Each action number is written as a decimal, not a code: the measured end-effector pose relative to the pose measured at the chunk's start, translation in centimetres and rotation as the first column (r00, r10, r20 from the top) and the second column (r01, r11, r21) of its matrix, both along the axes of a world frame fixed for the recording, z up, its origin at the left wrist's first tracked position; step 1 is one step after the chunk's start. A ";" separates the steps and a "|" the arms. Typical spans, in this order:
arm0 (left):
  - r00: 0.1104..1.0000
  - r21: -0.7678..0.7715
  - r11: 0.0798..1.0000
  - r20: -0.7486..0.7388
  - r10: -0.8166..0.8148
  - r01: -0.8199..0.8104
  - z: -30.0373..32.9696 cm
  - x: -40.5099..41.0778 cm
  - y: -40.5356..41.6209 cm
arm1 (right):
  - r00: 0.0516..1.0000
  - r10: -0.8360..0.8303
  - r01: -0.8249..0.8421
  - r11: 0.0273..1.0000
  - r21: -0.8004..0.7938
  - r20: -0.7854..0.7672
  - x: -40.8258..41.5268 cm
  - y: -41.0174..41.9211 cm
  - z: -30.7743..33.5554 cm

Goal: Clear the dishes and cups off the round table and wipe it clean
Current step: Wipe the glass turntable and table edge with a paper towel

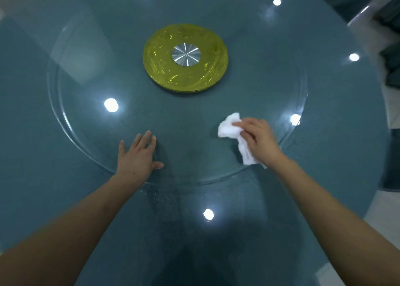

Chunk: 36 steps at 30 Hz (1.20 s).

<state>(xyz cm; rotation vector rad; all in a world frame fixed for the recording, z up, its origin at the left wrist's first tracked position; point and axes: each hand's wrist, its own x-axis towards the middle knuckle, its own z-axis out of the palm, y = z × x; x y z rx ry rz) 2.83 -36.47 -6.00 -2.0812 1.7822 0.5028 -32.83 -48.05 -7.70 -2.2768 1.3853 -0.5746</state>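
Ceiling lights glint off the round blue-grey table (324,199), which carries a clear round glass turntable (71,121) on a yellow disc base with a brushed metal hub (185,57). No dishes or cups show anywhere on it, so by my reckoning the clearing is done and the wiping is under way.

The person's right hand (258,139) presses a crumpled white cloth (229,126) onto the glass, fingers curled over the wad. One bunch of it sticks out ahead of the fingertips, toward the yellow base, and a tail runs back under the palm to the turntable's near edge. The cloth's long axis therefore lies roughly along the line of the forearm.

The left hand (138,153) lies flat on the glass, fingers straight and a little spread, holding nothing. It looks to be steadying the turntable so it does not spin.

Between the two hands lies a bare stretch of glass, off to the thumb side of the cloth. Faint specks show on the table just below the turntable's near rim, closer to the left wrist than the right. A sweep toward the left hand would cover both, I'd guess.
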 end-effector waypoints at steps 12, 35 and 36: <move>0.996 -0.018 0.998 -0.067 0.057 -0.059 0.4 -0.9 3.3 | 0.994 -0.035 0.009 0.968 0.252 0.100 4.8 14.8 -1.5; 0.968 -0.237 0.969 -0.252 0.012 -0.073 0.9 -3.4 15.1 | 0.818 -0.571 0.558 0.817 0.144 0.073 -2.7 24.3 -3.4; 0.968 -0.226 0.971 -0.250 0.024 -0.082 0.5 -3.5 15.6 | 0.789 -0.612 0.604 0.788 0.118 0.050 -2.9 24.7 -4.1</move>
